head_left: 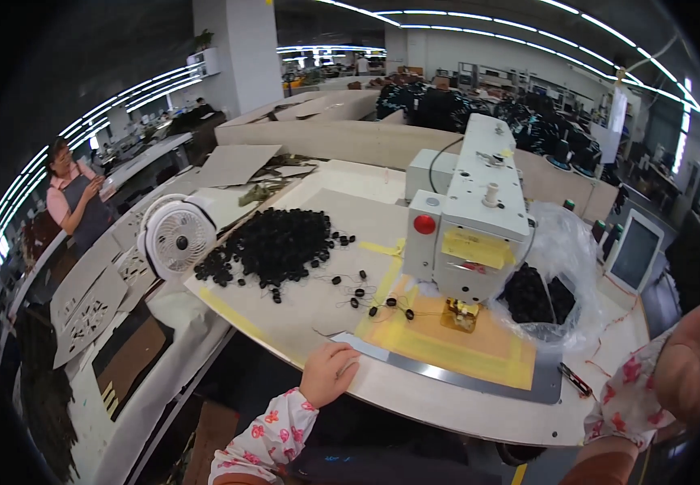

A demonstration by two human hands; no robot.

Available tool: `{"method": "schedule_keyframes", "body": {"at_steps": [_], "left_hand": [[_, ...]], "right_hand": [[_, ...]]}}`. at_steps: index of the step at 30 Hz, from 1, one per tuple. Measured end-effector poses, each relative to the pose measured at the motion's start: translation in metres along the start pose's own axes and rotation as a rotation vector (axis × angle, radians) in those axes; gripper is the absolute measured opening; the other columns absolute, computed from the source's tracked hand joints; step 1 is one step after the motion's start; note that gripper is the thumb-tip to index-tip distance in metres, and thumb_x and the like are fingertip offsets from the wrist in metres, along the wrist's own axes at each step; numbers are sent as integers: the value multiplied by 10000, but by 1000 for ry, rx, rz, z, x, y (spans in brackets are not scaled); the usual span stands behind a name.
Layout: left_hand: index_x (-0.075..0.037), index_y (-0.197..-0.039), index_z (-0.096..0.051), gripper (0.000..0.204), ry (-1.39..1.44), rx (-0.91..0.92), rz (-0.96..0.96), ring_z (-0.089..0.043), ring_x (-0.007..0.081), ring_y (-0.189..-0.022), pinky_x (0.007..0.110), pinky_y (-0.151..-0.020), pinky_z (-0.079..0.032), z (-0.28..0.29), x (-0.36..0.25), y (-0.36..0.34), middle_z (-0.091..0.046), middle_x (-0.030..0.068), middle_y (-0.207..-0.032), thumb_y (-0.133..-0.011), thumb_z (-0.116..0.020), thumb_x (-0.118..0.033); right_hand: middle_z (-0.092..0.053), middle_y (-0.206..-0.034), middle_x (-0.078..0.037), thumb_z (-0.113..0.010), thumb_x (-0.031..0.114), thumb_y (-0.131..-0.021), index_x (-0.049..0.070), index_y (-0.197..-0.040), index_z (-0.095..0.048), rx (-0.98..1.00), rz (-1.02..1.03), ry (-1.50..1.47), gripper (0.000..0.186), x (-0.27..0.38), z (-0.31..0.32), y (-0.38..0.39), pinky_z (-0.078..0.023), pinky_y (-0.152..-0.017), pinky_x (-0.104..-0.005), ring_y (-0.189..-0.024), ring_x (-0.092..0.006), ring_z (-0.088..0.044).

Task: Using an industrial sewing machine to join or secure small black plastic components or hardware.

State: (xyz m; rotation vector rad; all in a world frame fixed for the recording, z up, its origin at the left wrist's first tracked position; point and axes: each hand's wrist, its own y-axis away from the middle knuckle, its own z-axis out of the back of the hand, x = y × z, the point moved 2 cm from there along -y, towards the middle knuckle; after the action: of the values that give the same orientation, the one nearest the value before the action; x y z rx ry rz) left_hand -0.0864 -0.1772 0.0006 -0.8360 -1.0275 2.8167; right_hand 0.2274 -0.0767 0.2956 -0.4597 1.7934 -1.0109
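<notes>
The left hand (330,374) rests with bent fingers on the near edge of the table (439,410), at the left end of a metal strip (439,373); whether something is pinched under the fingers, I cannot tell. From this hand, the strip has its long axis going to the right and a little toward the person. The loose black pieces (373,311) lie beyond the fingers and slightly to the right, not touching them, in a scattered line which slants rightward to the front of the sewing machine (479,202). The left hand is clearly the nearer one; the right hand (693,364) is at the right rim of the view, well apart, and its fingers are not clear, so I cannot tell its state. Farther out, to the left, lies a black heap (277,242), with a white fan (179,241) beside it. Right of the machine is a clear plastic bag (574,242) with more dark pieces inside.
</notes>
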Motion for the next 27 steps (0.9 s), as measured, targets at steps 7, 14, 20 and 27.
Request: {"method": "schedule_keyframes", "body": {"at_steps": [7, 14, 20, 27], "left_hand": [[-66, -1182, -477, 511, -99, 251, -164, -393, 367, -1122, 431, -912, -332, -38, 6, -74, -413, 193, -1227, -716, -648, -187], [-71, -1122, -526, 345, -349, 120, 1, -371, 353, -1153, 462, -913, -319, -53, 82, -84, -454, 177, -1204, -791, -535, -165], [-102, -1089, -531, 352, -438, 38, 44, -389, 269, -1153, 429, -922, -309, -88, 66, -99, -504, 99, -1151, -741, -559, -149], [-86, -1055, -552, 294, -304, -14, 92, -393, 286, -1115, 427, -908, -304, -51, 67, -101, -491, 102, -1144, -763, -532, -113]], "right_hand": [[-582, -955, -107, -523, 12, -840, -21, -1064, -486, 26, -1022, -272, 229, -29, 9, 150, -445, -737, -225, -784, -107, -552], [-560, -773, -97, -621, 121, -741, 21, -820, -568, 973, -1062, -233, 138, 32, -59, 292, -446, -583, -328, -632, -252, -568], [-555, -852, -151, -605, -4, -679, 25, -965, -579, 1250, -938, -110, 289, 7, -15, 367, -444, -701, -388, -800, -326, -551], [-530, -838, -176, -542, -55, -691, -27, -909, -503, 1153, -706, -143, 223, 14, -48, 364, -407, -716, -398, -813, -356, -510]]}}
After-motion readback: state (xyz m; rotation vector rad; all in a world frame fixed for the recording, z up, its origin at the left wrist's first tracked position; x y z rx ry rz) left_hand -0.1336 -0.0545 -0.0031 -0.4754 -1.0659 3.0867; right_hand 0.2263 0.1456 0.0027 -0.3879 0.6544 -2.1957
